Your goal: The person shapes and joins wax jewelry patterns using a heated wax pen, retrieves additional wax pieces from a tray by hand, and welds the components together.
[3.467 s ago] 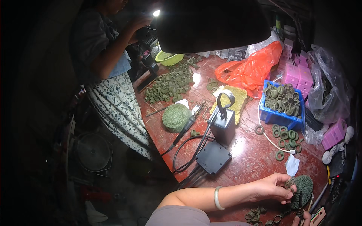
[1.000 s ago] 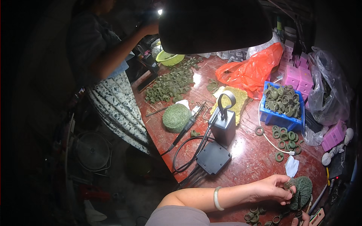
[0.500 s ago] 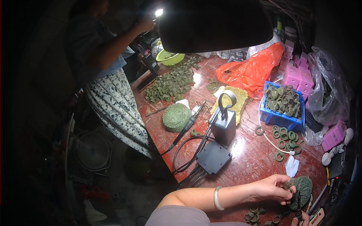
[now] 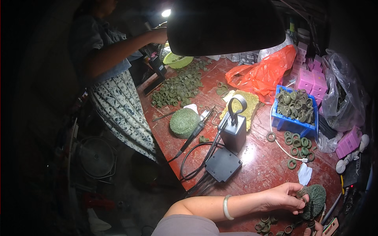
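My left hand (image 4: 286, 197), a pale bangle on its wrist, pinches a green ridged ring (image 4: 302, 192) between thumb and fingers. The ring is held against a round, rough green pad (image 4: 317, 196) at the lower right. Just below, my right hand (image 4: 317, 228) is partly cut off by the lower edge. It grips a dark pen-like tool (image 4: 311, 220), its thin tip pointing up over the pad, close to the ring. Several green rings (image 4: 264, 225) lie on the table under my left forearm.
A blue basket (image 4: 293, 125) full of rings stands at the right, loose green rings (image 4: 301, 145) before it. A black device (image 4: 223, 164), corded pen tool (image 4: 193, 137) and second green pad (image 4: 184, 124) occupy the middle. A dark lamp shade (image 4: 226, 27) hangs above; a person (image 4: 106, 55) stands far left.
The other person's arm has shifted, the hand now lower and beside the lamp shade. My left hand stays in place; the tool in my right hand has moved only slightly.
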### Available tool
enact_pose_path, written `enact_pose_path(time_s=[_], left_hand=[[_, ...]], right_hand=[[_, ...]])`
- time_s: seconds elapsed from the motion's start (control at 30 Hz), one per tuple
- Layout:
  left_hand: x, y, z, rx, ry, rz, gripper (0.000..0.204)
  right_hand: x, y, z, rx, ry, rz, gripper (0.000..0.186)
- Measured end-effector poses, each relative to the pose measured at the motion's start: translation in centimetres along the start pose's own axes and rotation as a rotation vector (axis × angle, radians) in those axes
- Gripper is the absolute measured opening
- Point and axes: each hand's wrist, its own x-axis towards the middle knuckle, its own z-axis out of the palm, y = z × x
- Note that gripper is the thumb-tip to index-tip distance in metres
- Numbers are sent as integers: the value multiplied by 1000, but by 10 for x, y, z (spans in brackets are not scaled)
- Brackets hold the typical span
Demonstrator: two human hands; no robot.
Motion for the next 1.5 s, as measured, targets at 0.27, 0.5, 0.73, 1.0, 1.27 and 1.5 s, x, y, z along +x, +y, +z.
enact_pose_path(time_s=[0.27,0.5,0.73,1.0,1.27,1.5], left_hand=[[-4,-3,3,-11,17,5,29],[-6,-1,7,21,29,-29,29],[-11,13,14,89,261,-73,33],[-4,11,14,230,197,-32,39],[-9,7,13,107,215,-10,40],[-4,8,13,31,230,-36,39]], right_hand=[[-3,9,1,-11,19,-77,25],[0,30,-2,54,46,-180,27],[18,53,3,124,148,-358,32],[25,49,-2,14,105,-429,38],[23,55,6,14,85,-404,38],[25,58,5,20,83,-413,38]])
